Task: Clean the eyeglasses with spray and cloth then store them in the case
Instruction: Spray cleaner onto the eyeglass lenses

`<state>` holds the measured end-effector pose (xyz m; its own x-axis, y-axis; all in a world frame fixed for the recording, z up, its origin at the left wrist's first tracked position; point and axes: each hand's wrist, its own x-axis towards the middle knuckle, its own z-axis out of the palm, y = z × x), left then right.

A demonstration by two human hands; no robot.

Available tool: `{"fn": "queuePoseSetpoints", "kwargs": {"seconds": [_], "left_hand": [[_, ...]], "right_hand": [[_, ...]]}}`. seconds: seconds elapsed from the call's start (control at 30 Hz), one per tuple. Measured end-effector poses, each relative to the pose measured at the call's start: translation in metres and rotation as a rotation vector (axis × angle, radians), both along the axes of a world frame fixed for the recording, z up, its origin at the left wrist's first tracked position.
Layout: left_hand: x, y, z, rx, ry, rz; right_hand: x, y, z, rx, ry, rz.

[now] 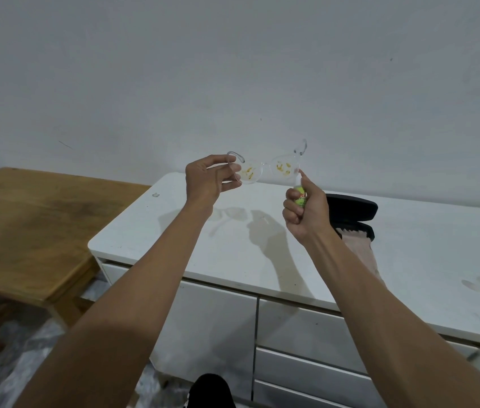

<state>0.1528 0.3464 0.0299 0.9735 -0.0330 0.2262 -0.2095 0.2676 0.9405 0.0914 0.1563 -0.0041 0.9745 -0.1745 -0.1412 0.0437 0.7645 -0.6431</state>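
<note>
So you're standing at a white worktop (262, 254), open black case (353, 212) holding a cloth (356, 240), left hand (207, 179) pinching smeared eyeglasses (268, 169), right hand (306, 213) gripping the spray bottle (300, 198).

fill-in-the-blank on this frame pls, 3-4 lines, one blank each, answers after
1. The left hand holds the clear eyeglasses in the air, and both lenses carry ____ smears.
2. The right hand has its grip closed around a small ____ spray bottle.
3. The black glasses case on the white cabinet lies ____.
4. The pink cloth hangs out of the ____.

Answers: yellow; green; open; case
</note>
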Motion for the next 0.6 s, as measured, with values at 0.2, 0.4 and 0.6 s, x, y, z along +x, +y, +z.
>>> {"fn": "queuePoseSetpoints", "kwargs": {"seconds": [0.2, 0.4, 0.6], "left_hand": [[0.0, -0.003, -0.002, 0.01, 0.004, 0.003], [0.0, -0.006, -0.002, 0.007, 0.007, 0.0], [0.0, -0.005, -0.001, 0.01, 0.01, -0.002]], "right_hand": [[0.002, 0.003, -0.006, -0.018, -0.019, 0.049], [0.003, 0.024, -0.007, -0.039, 0.009, 0.195], [0.007, 0.041, -0.002, -0.004, 0.027, 0.186]]}}
